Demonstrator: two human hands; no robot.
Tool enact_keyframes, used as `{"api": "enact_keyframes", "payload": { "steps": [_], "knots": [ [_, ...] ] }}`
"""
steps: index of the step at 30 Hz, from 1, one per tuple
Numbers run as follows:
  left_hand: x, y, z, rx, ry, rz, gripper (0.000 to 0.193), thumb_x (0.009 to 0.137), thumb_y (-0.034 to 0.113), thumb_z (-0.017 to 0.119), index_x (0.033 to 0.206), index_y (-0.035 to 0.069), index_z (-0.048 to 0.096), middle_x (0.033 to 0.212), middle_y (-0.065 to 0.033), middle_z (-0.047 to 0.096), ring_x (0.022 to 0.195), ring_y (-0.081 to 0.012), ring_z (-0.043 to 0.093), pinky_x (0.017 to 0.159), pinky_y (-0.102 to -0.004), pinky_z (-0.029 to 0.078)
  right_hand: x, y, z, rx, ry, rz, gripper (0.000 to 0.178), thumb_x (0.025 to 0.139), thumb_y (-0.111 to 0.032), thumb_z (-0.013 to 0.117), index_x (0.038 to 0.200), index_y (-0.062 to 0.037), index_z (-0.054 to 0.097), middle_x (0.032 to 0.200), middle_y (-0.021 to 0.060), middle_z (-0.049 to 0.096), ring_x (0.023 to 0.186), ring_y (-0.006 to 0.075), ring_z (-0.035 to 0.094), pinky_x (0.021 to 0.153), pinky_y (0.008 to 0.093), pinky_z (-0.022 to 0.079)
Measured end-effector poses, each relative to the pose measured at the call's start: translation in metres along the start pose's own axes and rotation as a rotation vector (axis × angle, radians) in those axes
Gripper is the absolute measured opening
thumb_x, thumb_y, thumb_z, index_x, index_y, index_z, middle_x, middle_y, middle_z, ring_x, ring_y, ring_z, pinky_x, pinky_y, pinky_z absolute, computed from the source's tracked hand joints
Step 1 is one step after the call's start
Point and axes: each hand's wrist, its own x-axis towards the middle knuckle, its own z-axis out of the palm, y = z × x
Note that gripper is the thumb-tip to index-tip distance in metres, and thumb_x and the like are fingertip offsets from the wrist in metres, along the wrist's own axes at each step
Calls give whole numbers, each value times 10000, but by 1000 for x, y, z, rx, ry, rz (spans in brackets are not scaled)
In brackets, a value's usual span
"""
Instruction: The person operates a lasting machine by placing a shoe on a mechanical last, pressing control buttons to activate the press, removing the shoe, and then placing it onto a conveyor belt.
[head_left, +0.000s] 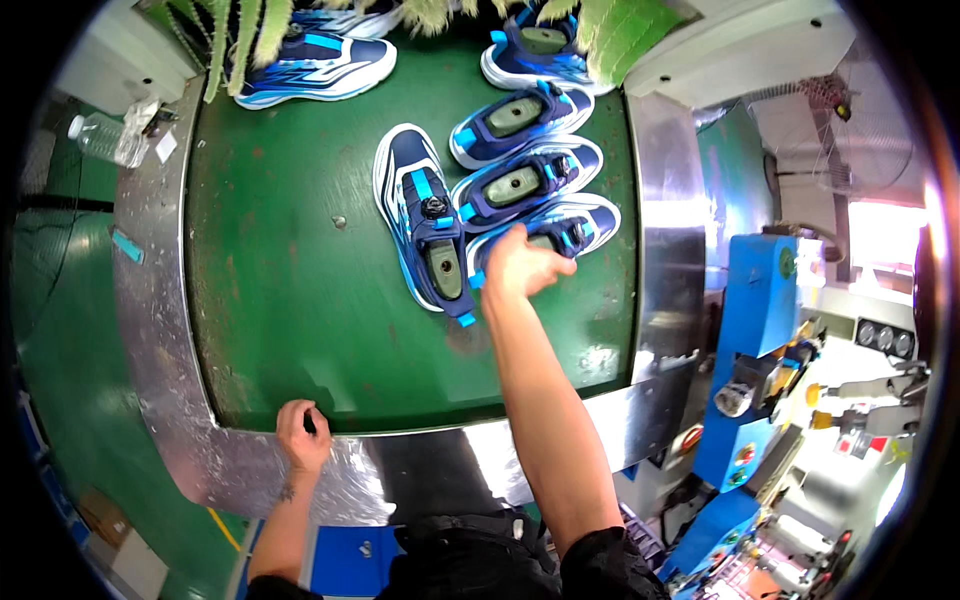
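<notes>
My right hand [522, 264] reaches over the nearest sneaker [588, 222] and closes on its heel end, hiding part of it. This navy, white and blue shoe has a round dial on its tongue and a dull green last in its opening. Just left of it lies another such sneaker [410, 190], turned lengthwise, its toe pointing away from me. Beyond the held shoe, two like sneakers [530, 182] [522, 122] lie in a row, toes to the right. My left hand [303, 437] is curled at the near edge of the green conveyor belt [290, 270], with nothing visible in it.
More sneakers [320, 70] [540, 55] lie at the far end under pale fringed strips [425, 12] and green flaps. A metal rim [165, 330] borders the belt. A clear plastic bottle [100, 135] lies at the far left. Blue machinery [755, 300] stands at the right.
</notes>
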Motion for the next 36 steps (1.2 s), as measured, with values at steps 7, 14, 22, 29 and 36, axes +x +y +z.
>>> {"api": "enact_keyframes", "payload": {
  "steps": [7,14,22,29,36],
  "knots": [
    [-7,-12,23,26,79,-78,68,770,56,635,837,56,643,811,-115,624,756,-327,610,707,-418,497,53,84,-198,734,-916,370,420,923,-52,631,1328,-18,526,1208,120,635,1074,284,635,966,439,523],
    [-8,192,-19,-1182,-413,0,1132,769,273,851,1556,46,70,1489,-193,397,1319,-275,473,1078,-406,410,12,98,-464,810,-1183,98,886,739,-68,804,1477,17,321,1370,140,537,1190,273,584,1037,411,475],
    [-74,396,-71,-1614,-1001,119,869,755,185,823,1475,14,368,1403,-135,535,1288,-284,515,1105,-444,392,-1,117,-587,642,-780,-976,823,760,-248,817,1427,10,410,1269,158,572,1166,240,540,1017,382,429],
    [-205,479,30,-1441,-866,-407,475,983,264,589,1349,-16,474,1278,-141,581,1159,-222,569,1023,-367,435,89,246,-655,874,-950,-20,672,849,-216,768,1395,20,454,1279,87,572,1156,185,534,1024,340,418],
    [-92,644,125,-1024,-973,183,730,957,173,638,1505,20,180,1522,-244,347,1431,-321,331,1130,-397,348,156,237,-715,763,-656,-204,611,838,-237,767,1347,-2,523,1242,109,593,1136,176,542,1014,350,425]
  ]
}}
